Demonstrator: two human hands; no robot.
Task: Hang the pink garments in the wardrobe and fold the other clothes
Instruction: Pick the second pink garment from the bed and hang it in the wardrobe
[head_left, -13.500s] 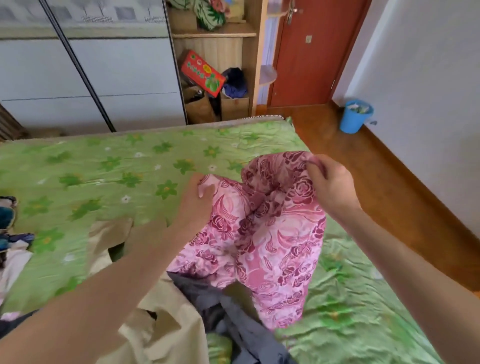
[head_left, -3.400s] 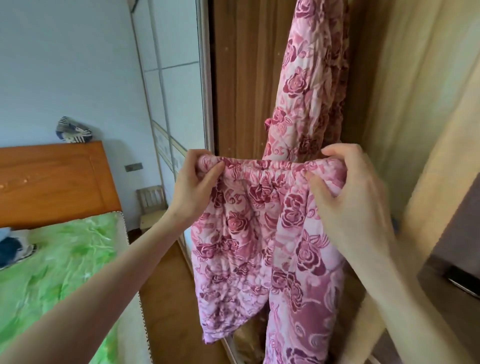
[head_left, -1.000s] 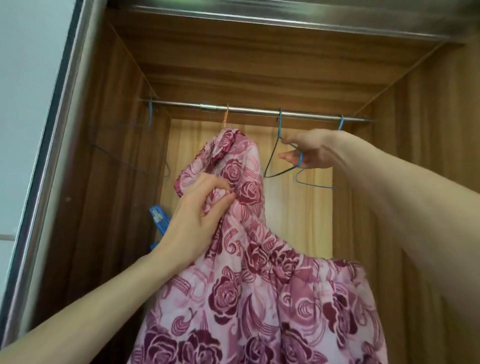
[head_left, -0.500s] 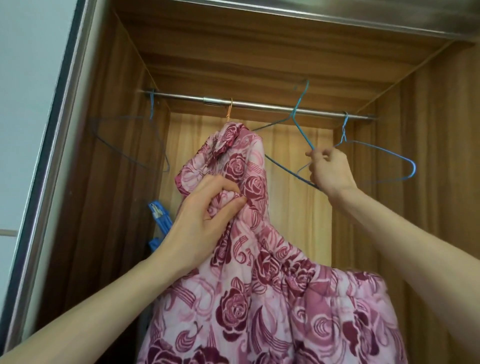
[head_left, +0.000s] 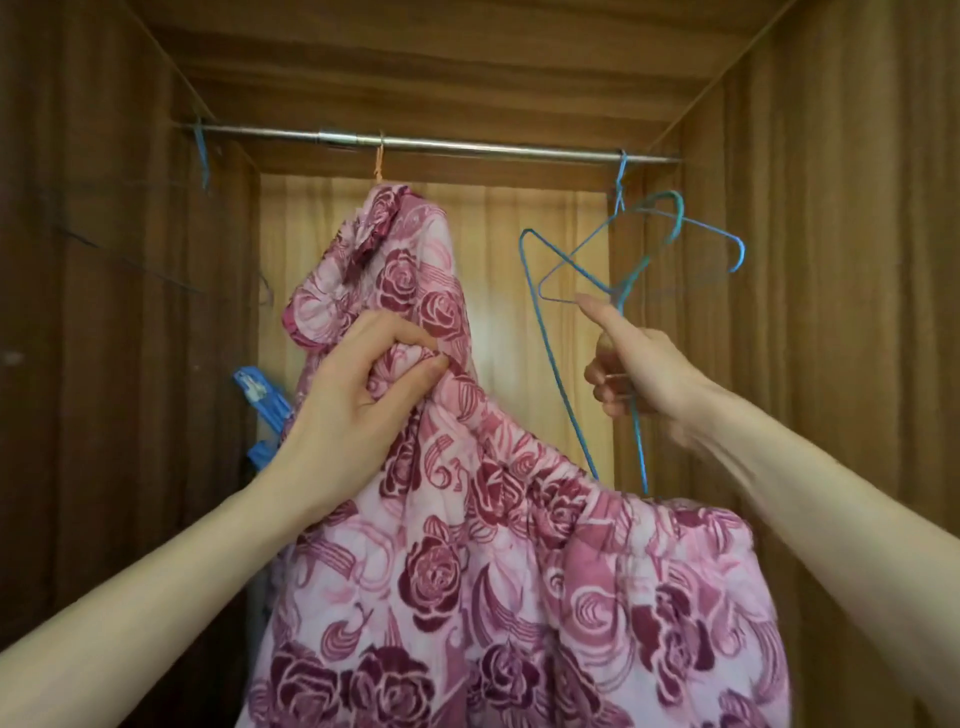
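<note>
Two hands worked inside a wooden wardrobe (head_left: 831, 260). Left hand (head_left: 358, 384) clenched a pink rose-print quilted garment (head_left: 467, 571) below the steel rail (head_left: 467, 145); right hand (head_left: 639, 374) gripped a blue wire hanger (head_left: 566, 338), likely to thread it. Open rail remained between the hung pink piece (head_left: 395, 260) and the right wall.

Soft, warm light reaches the wardrobe from the viewer's side, so the back panel (head_left: 524, 260) glows yellow-brown while the left wall (head_left: 104, 364) falls into deep shadow. The metal rail (head_left: 467, 146) carries a thin bright glint. No harsh glare shows anywhere. The pink garment (head_left: 467, 571) is evenly lit and fairly sharp. The right hand (head_left: 636, 371) and its forearm are smeared by motion blur. Wide-angle distortion bows the side walls outward toward the edges.
</note>
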